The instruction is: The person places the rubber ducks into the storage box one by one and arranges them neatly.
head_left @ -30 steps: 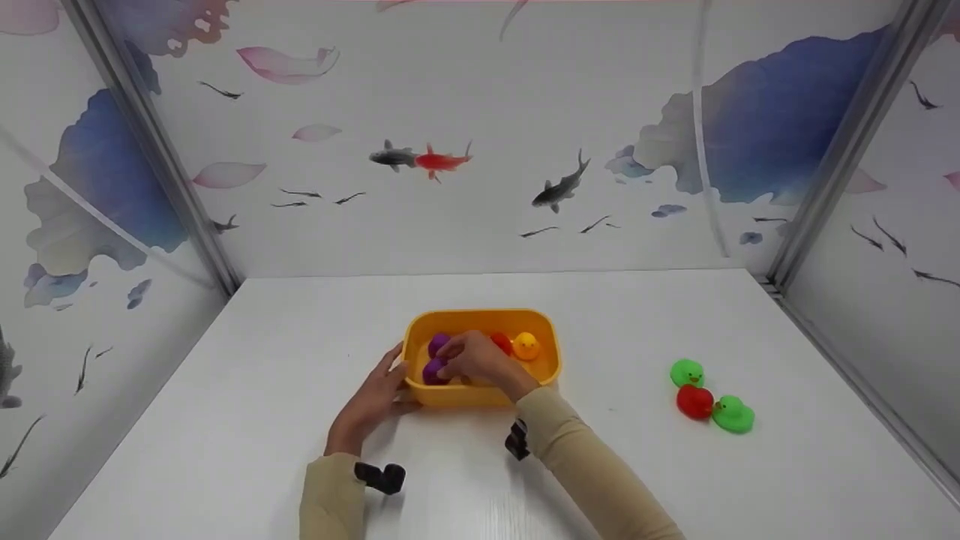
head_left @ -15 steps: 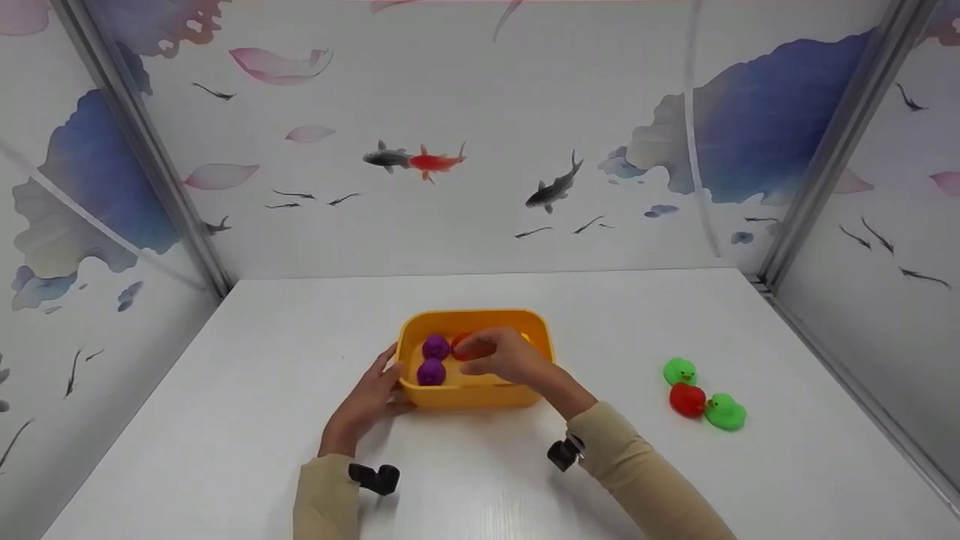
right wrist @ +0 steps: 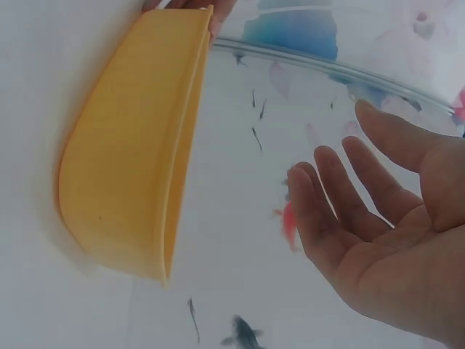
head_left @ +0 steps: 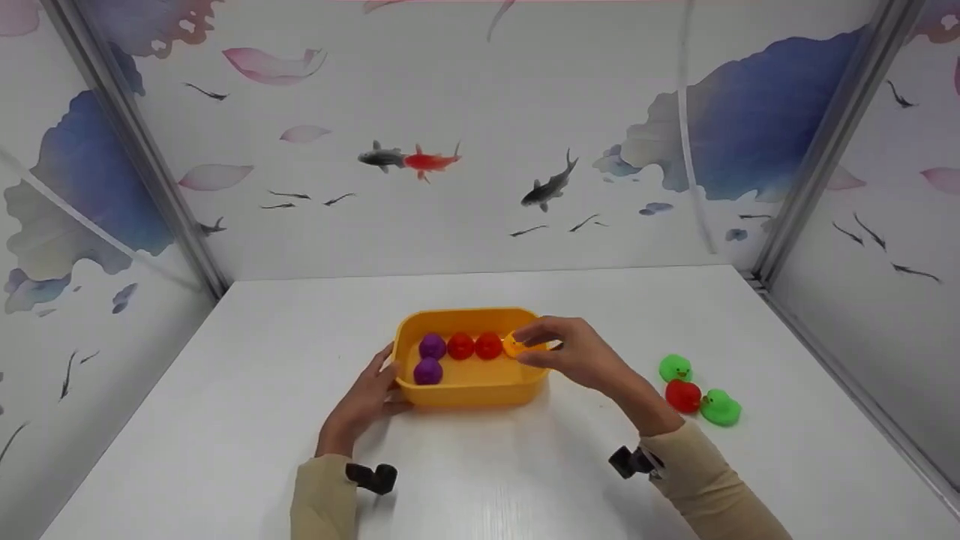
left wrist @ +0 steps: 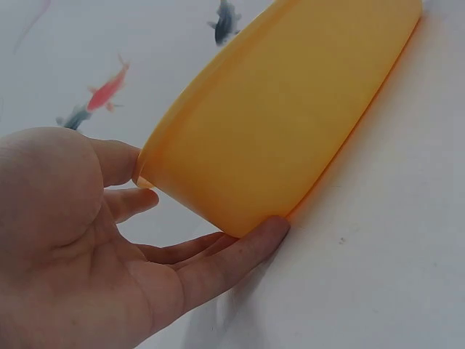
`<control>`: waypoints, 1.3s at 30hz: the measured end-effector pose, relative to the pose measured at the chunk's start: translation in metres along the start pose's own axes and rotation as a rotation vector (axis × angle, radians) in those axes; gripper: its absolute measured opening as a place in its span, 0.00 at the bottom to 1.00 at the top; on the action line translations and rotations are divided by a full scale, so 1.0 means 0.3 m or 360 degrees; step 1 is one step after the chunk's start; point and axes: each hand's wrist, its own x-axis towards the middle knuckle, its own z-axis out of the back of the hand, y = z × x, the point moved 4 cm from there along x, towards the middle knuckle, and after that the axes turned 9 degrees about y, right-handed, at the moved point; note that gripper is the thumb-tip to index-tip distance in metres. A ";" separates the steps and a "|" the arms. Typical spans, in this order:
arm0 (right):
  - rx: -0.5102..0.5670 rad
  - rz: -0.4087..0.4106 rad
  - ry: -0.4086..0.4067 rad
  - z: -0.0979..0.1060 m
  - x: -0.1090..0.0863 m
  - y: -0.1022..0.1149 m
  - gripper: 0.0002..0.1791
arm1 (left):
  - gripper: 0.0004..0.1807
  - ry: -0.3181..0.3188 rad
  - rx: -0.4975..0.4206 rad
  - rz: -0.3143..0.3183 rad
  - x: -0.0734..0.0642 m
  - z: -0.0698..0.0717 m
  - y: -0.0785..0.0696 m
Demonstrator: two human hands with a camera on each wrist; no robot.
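A left hand (head_left: 364, 403) gripped the left end of a yellow-orange rectangular plastic bin (head_left: 474, 395), likely light and stiff, on the white table (head_left: 195, 420); a right hand (head_left: 583, 354), fingers parted and empty, hovered over the opposite end, another sound hold.

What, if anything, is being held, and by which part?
The left grip holds the yellow tub by its left end, at rim and base edge; the right grip holds nothing.

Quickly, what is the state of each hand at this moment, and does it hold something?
Left hand: open, touching the yellow-orange tub.
Right hand: open, holding nothing.
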 end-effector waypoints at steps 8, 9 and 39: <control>-0.0032 -0.0093 -0.0198 0.115 -0.101 -0.050 0.18 | 0.32 -0.0009 0.0017 0.0044 0.009 0.003 0.001; -0.0033 -0.0101 -0.0218 0.128 -0.111 -0.058 0.19 | 0.32 -0.0010 0.0018 0.0040 0.009 0.003 0.001; 0.0086 -0.0474 -0.0532 0.472 -0.326 -0.339 0.35 | 0.33 -0.0011 0.0054 0.0010 -0.001 -0.003 0.002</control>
